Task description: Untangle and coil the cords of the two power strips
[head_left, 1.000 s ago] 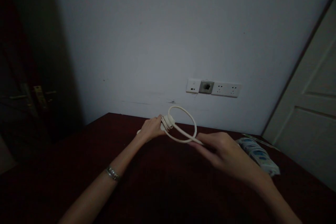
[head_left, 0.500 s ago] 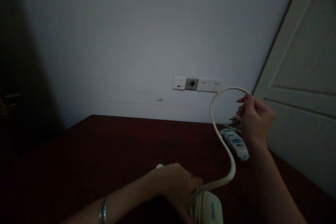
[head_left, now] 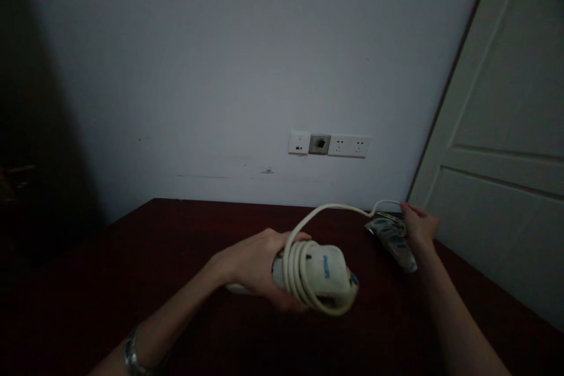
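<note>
My left hand (head_left: 255, 267) is closed around a white appliance (head_left: 324, 273) with a blue logo, held just above the dark red table (head_left: 176, 258). Several turns of its white cord (head_left: 296, 270) wrap the body. The free end of the cord arcs right to my right hand (head_left: 418, 226), which rests at a white power strip (head_left: 392, 238) near the table's far right edge. The right fingers are curled at the cord's end; the plug itself is hidden under them.
A row of wall sockets (head_left: 328, 144) sits above the table's far edge. A white door (head_left: 502, 176) stands to the right. The left side of the room is dark. A bracelet (head_left: 132, 355) is on my left wrist.
The left hand lifted the appliance up and forward into view. The right hand dropped from mid-air down to the power strip, pulling the cord flatter.
</note>
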Demonstrator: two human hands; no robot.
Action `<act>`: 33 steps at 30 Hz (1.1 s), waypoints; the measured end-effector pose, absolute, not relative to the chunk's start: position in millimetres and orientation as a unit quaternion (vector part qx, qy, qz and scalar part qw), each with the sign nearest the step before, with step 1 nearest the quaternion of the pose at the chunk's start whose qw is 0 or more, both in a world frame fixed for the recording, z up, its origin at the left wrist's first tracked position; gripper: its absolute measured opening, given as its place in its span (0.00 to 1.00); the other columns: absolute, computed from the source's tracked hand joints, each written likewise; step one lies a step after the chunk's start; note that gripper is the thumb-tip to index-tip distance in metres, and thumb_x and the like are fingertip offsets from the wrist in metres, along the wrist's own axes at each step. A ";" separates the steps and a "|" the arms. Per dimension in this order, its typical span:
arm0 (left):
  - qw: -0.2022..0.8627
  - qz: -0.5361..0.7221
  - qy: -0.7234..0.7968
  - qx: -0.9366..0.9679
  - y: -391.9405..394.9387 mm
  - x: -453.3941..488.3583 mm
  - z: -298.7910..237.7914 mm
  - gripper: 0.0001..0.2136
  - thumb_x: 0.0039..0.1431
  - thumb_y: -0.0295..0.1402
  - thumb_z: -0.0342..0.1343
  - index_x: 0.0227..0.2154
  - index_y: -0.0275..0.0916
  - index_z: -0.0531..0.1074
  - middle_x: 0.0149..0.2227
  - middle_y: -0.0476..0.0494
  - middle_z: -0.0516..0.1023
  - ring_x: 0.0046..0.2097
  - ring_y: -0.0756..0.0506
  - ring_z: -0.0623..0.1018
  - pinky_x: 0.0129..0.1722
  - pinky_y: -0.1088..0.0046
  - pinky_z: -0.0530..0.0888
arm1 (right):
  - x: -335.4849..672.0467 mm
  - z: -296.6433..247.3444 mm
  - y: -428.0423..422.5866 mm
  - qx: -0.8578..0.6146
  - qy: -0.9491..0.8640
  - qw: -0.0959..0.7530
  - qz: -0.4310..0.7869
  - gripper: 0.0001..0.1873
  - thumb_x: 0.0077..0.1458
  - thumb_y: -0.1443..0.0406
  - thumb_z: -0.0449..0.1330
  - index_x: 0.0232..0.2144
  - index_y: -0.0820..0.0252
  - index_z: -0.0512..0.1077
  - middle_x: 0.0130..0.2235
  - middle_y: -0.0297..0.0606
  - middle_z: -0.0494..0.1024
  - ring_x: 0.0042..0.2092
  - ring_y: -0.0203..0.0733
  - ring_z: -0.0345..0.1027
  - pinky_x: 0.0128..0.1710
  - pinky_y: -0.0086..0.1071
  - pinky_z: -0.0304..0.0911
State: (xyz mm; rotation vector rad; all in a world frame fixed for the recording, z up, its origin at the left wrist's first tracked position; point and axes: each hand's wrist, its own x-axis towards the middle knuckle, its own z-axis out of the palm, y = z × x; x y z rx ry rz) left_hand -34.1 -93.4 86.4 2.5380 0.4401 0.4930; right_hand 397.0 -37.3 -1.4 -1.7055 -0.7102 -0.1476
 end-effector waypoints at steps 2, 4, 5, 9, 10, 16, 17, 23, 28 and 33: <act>0.244 0.238 0.199 0.919 -80.7 -44.5 88.1 0.45 0.33 0.41 0.66 0.58 0.39 0.57 0.48 0.40 0.73 0.46 0.40 0.74 0.47 0.64 0.68 | 397.1 -7.6 -37.0 -0.751 -0.286 0.593 -0.045 0.28 0.45 0.57 0.55 0.41 0.75 0.75 0.27 0.48 0.75 0.32 0.51 0.69 0.29 0.36 0.62; 0.255 0.279 0.213 0.901 -72.8 -51.8 88.5 0.52 0.32 0.41 0.67 0.62 0.37 0.46 0.50 0.36 0.71 0.50 0.38 0.72 0.51 0.58 0.65 | 392.0 -12.1 -35.0 -0.771 -0.299 0.562 -0.032 0.26 0.44 0.56 0.56 0.40 0.71 0.76 0.29 0.49 0.76 0.33 0.52 0.70 0.29 0.37 0.62; 0.272 0.297 0.208 0.891 -70.7 -54.3 88.8 0.55 0.33 0.40 0.67 0.63 0.36 0.41 0.50 0.35 0.71 0.51 0.37 0.71 0.53 0.56 0.64 | 387.9 -13.9 -33.3 -0.781 -0.316 0.537 -0.030 0.25 0.45 0.55 0.56 0.40 0.69 0.76 0.29 0.50 0.76 0.33 0.53 0.70 0.29 0.37 0.62; 0.341 0.379 0.161 0.845 -66.3 -59.1 91.1 0.52 0.37 0.37 0.66 0.63 0.36 0.40 0.52 0.35 0.69 0.53 0.38 0.69 0.56 0.56 0.60 | 365.5 -19.1 -21.4 -0.807 -0.412 0.423 -0.020 0.24 0.47 0.55 0.54 0.38 0.66 0.77 0.30 0.52 0.77 0.35 0.55 0.71 0.31 0.39 0.62; 0.338 0.403 0.158 0.836 -64.3 -59.9 91.9 0.50 0.37 0.37 0.66 0.62 0.36 0.44 0.54 0.35 0.68 0.54 0.38 0.68 0.57 0.57 0.60 | 359.5 -20.1 -17.5 -0.807 -0.439 0.394 -0.005 0.23 0.47 0.56 0.54 0.38 0.66 0.78 0.30 0.52 0.77 0.35 0.55 0.71 0.32 0.39 0.62; 0.235 0.512 0.244 0.790 -38.8 -67.1 92.7 0.37 0.40 0.41 0.64 0.55 0.36 0.58 0.52 0.36 0.68 0.52 0.40 0.69 0.54 0.61 0.64 | 313.5 -14.1 -1.7 -0.750 -0.583 0.302 0.077 0.15 0.46 0.61 0.56 0.32 0.63 0.78 0.33 0.48 0.78 0.40 0.55 0.72 0.42 0.41 0.62; 0.214 0.517 0.269 0.784 -34.4 -68.3 91.9 0.37 0.40 0.41 0.64 0.54 0.37 0.58 0.51 0.36 0.69 0.52 0.41 0.70 0.54 0.62 0.64 | 302.1 -8.2 -3.6 -0.721 -0.611 0.310 0.098 0.13 0.46 0.62 0.56 0.31 0.62 0.78 0.34 0.46 0.79 0.41 0.54 0.72 0.43 0.41 0.62; 0.165 0.533 0.357 0.749 -21.8 -66.8 83.2 0.36 0.44 0.40 0.62 0.55 0.35 0.53 0.50 0.36 0.70 0.51 0.42 0.71 0.52 0.64 0.65 | 206.9 44.8 -47.5 -0.471 -0.771 0.287 0.318 0.18 0.52 0.57 0.55 0.41 0.59 0.75 0.42 0.40 0.77 0.43 0.46 0.71 0.46 0.38 0.64; 0.191 0.551 0.357 0.730 -28.4 -49.3 71.7 0.35 0.49 0.42 0.59 0.56 0.36 0.51 0.51 0.37 0.70 0.52 0.45 0.71 0.53 0.66 0.66 | 124.5 38.7 -71.1 -0.388 -0.763 0.351 0.380 0.26 0.49 0.59 0.60 0.50 0.61 0.67 0.51 0.45 0.71 0.51 0.47 0.65 0.53 0.42 0.58; 0.224 0.525 0.364 0.736 -39.7 -34.5 63.1 0.36 0.48 0.44 0.60 0.56 0.37 0.51 0.51 0.35 0.70 0.52 0.43 0.71 0.52 0.63 0.67 | 88.1 15.0 -71.4 -0.327 -0.680 0.421 0.504 0.27 0.41 0.62 0.66 0.46 0.58 0.65 0.45 0.41 0.74 0.47 0.44 0.69 0.50 0.38 0.61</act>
